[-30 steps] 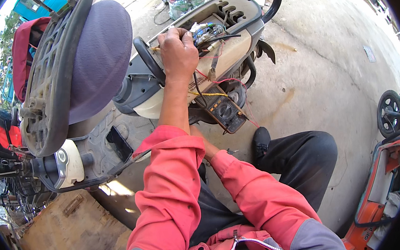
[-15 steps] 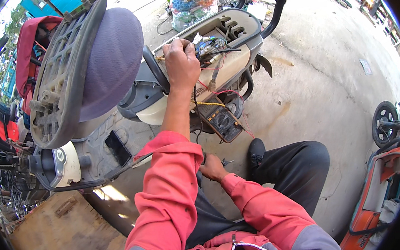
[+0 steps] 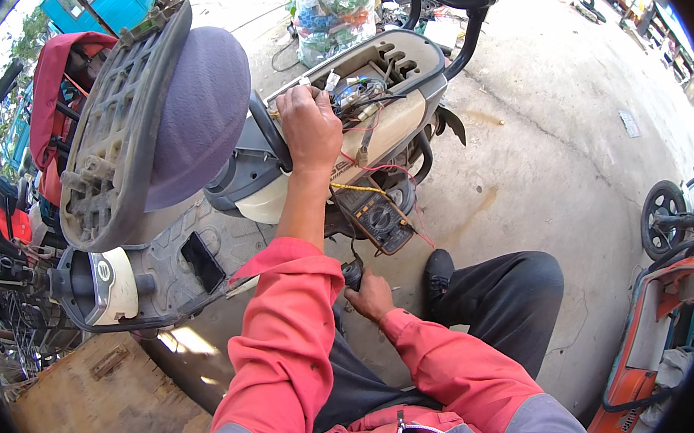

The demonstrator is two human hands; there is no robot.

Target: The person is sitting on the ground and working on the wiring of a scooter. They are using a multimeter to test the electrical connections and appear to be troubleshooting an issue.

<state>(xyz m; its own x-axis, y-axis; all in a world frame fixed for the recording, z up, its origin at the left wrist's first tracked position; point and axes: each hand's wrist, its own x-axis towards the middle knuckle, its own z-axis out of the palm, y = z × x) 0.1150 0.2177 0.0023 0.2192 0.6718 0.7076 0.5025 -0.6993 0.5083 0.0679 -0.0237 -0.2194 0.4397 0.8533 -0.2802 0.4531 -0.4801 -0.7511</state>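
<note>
My left hand point(image 3: 310, 130) is closed in a pinch at the wires in the scooter's open under-seat compartment; what is between the fingertips is too small to make out. Just right of it lies a tangle of wires point(image 3: 362, 98) with pale connectors. Low beside the scooter point(image 3: 385, 133), my right hand point(image 3: 371, 299) closes on a dark plug-like piece point(image 3: 353, 273), with a black cable rising from it. A multimeter point(image 3: 379, 217) with a dial hangs against the scooter's side by a yellow cord, with red leads near it.
The raised purple seat point(image 3: 197, 118) tilts at the left. On the footboard lies a dark phone point(image 3: 202, 261). A wooden board point(image 3: 119, 409) is at the lower left, an orange machine point(image 3: 640, 355) at the lower right. A clear bag of bottles point(image 3: 334, 17) stands behind.
In my right hand the dark plug-like piece now shows at the upper side; a pointed metal tip beside the hand no longer shows. My left hand stays at the wires.
</note>
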